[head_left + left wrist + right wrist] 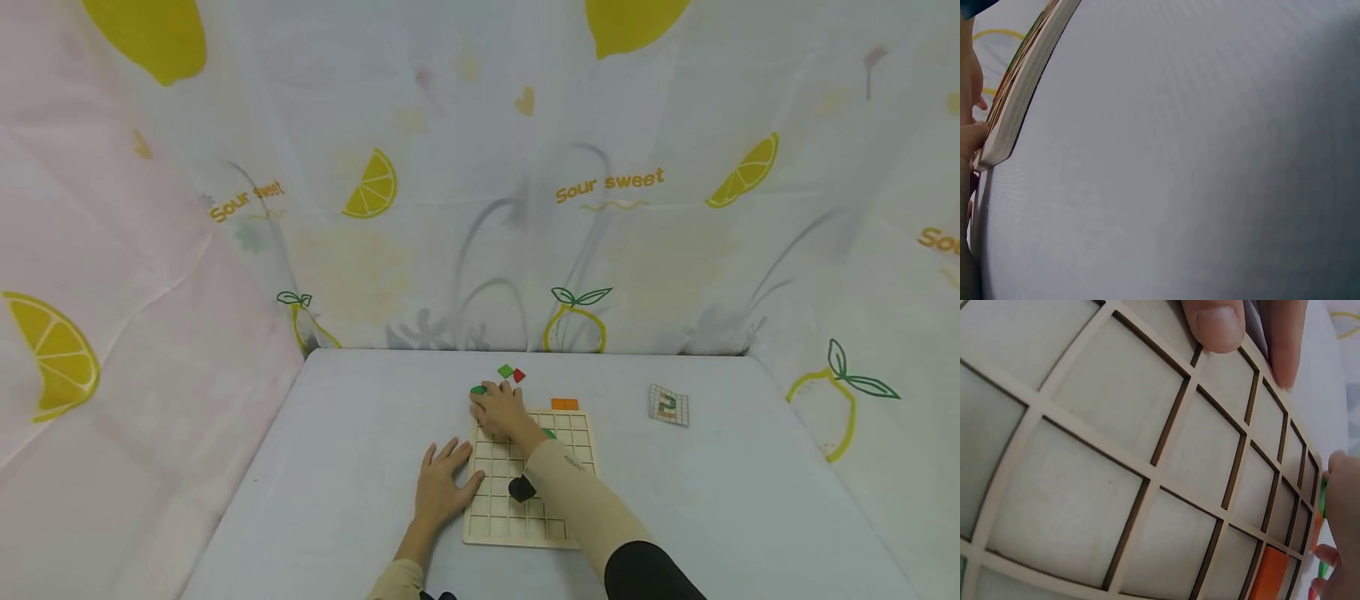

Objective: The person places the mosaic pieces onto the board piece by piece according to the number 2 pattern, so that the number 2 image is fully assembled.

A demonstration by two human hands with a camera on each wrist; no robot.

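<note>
A pale wooden grid board (498, 506) lies on the white table. My left hand (442, 487) rests along its left edge with fingers spread and the thumb over the rim. In the left wrist view, part of that hand (969, 140) touches the layered board edge (1029, 81). At the far left corner, my right hand (501, 411) holds a small green piece (477, 389) between thumb and index finger. An orange tile (1269, 575) sits in a grid cell in the right wrist view. Another green piece (549, 433) lies on the board, partly hidden by the right arm.
Beyond the board lie a green diamond tile (506, 371), a red tile (518, 376) and orange tiles (564, 404). A gridded pattern card (667, 406) lies to the right. A lemon-print curtain (450, 250) hangs behind the white table (337, 467).
</note>
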